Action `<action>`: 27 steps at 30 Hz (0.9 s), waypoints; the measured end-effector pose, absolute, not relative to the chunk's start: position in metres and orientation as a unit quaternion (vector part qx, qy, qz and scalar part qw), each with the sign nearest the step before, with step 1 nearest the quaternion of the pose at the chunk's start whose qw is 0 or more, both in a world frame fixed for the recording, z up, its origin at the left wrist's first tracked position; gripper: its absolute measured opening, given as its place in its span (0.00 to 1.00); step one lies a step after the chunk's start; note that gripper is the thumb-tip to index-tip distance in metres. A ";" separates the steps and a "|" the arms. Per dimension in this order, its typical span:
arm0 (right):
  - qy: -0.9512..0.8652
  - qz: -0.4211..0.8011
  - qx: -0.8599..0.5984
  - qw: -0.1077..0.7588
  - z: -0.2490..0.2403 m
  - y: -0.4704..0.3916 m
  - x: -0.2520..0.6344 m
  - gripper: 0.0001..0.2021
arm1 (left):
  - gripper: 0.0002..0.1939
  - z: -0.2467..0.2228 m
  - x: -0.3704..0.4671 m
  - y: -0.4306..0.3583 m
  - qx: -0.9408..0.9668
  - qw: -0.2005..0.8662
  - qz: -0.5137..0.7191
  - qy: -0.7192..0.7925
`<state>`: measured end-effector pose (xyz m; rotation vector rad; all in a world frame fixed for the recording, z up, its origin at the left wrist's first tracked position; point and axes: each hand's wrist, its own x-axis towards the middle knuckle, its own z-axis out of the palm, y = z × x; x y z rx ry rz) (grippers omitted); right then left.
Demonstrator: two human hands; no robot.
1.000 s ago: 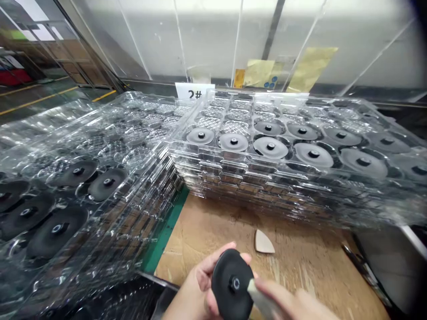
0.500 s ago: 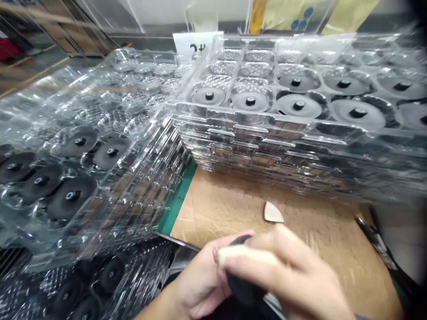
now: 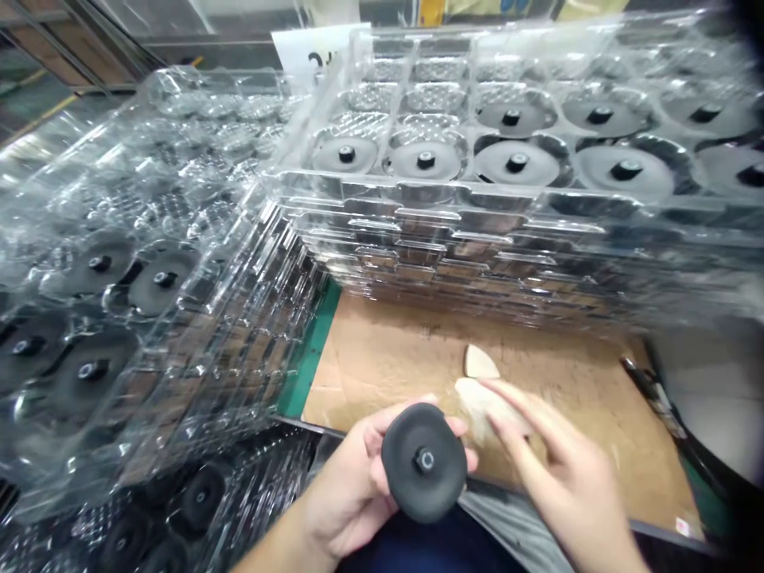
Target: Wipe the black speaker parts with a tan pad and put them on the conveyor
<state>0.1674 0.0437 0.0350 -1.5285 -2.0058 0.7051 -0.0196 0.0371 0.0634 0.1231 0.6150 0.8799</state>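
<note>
Left hand (image 3: 349, 497) grips black disc (image 3: 411, 493) by its edge; right hand (image 3: 573, 473) pinches pale pad (image 3: 486, 406) beside disc. Best keep disc steady.

The held disc (image 3: 424, 463) looks matt black and smooth, like rubber or plastic, its small centre ring shiny like metal. The stacked trays (image 3: 411, 195) are clear, glossy plastic; the brown board (image 3: 382, 358) beneath looks like scuffed cardboard, dull and marked.
</note>
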 end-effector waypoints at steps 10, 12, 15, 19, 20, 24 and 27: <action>-0.842 0.211 -0.421 0.264 0.099 0.062 0.136 0.16 | 0.30 0.056 -0.016 0.028 0.079 0.795 0.488 0.352; -0.823 0.197 -0.410 0.341 0.098 0.059 0.129 0.17 | 0.31 0.058 -0.014 0.030 0.098 0.795 0.499 0.330; -0.781 0.149 -0.474 0.378 0.099 0.041 0.120 0.18 | 0.31 0.059 -0.012 0.033 0.130 0.765 0.538 0.329; -0.767 0.173 -0.522 0.331 0.095 0.020 0.127 0.16 | 0.30 0.059 -0.013 0.034 0.129 0.729 0.578 0.343; -0.763 0.221 -0.510 0.330 0.092 0.020 0.133 0.15 | 0.29 0.059 -0.013 0.034 0.127 0.726 0.581 0.345; -0.679 0.319 -0.568 0.339 0.078 0.033 0.159 0.11 | 0.30 0.064 -0.012 0.034 0.120 0.722 0.586 0.349; -0.648 0.271 -0.621 0.348 0.082 0.039 0.164 0.13 | 0.30 0.068 -0.009 0.033 0.116 0.730 0.579 0.344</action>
